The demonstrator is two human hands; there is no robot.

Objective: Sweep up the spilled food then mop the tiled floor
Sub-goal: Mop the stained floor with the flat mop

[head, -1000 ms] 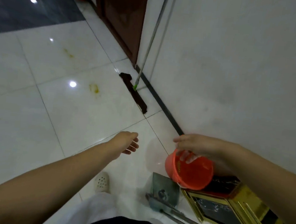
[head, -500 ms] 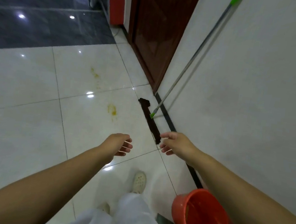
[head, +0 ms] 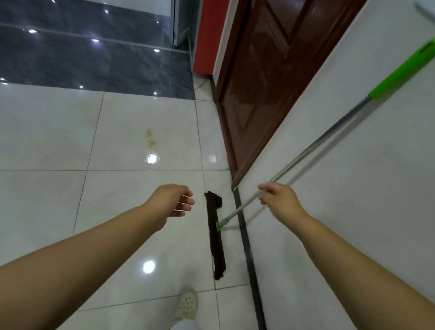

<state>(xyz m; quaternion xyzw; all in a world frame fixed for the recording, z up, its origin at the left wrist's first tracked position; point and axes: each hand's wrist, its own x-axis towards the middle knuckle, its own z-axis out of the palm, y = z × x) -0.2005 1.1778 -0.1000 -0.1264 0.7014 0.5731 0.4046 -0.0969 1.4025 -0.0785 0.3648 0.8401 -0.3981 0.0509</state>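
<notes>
Where right hand (head: 281, 202) meets mop (head: 309, 147) (blurred).

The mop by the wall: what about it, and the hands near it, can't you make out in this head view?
- Mop: whether the right hand grips the pole; the hand's back hides its fingers.
- Mop head: wet or dry, too dark.
- Left hand: fingertips tucked under the palm.
- Yellow stain: too small to identify.

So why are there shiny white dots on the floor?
Head view: ceiling lights glare off the glossy floor, brightest beside the yellow stain; the mop pole casts a thin shadow on the wall; wide-angle lens stretches both arms.
</notes>
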